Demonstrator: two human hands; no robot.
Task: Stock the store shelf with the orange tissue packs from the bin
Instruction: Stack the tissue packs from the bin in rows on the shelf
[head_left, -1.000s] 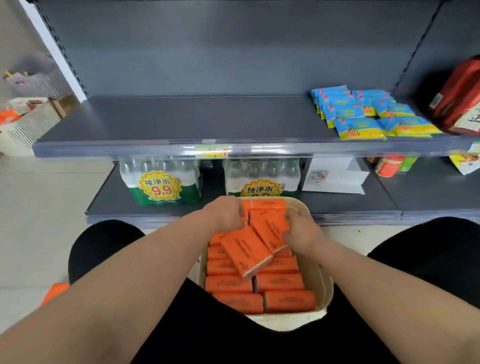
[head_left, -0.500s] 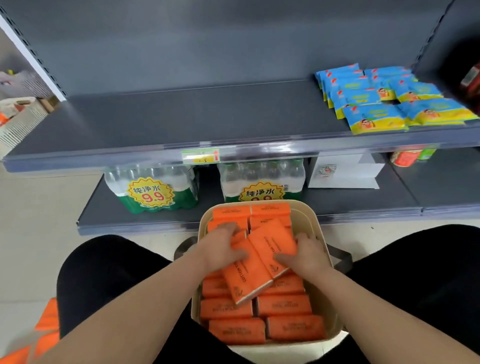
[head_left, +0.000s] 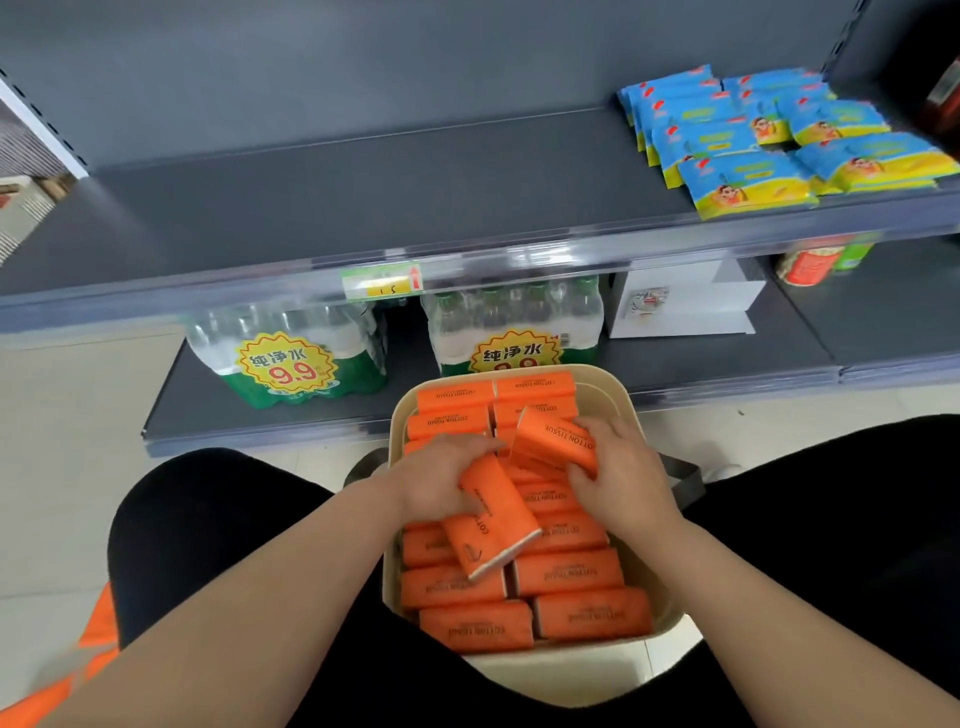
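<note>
- In the beige bin (head_left: 571, 670), the left hand (head_left: 439, 480) is curling its grip round a tilted orange tissue pack (head_left: 496, 525).
- The right hand (head_left: 626, 470) is holding a second pack (head_left: 553, 439) in its grip, raised above the packed rows.
- The grey shelf (head_left: 363, 208) is standing beyond.

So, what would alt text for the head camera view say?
The left hand grips one rectangular orange tissue pack, the right hand a second orange pack, in a beige plastic bin full of them. Behind, a grey metal shelf holds blue-and-yellow packets.
</note>
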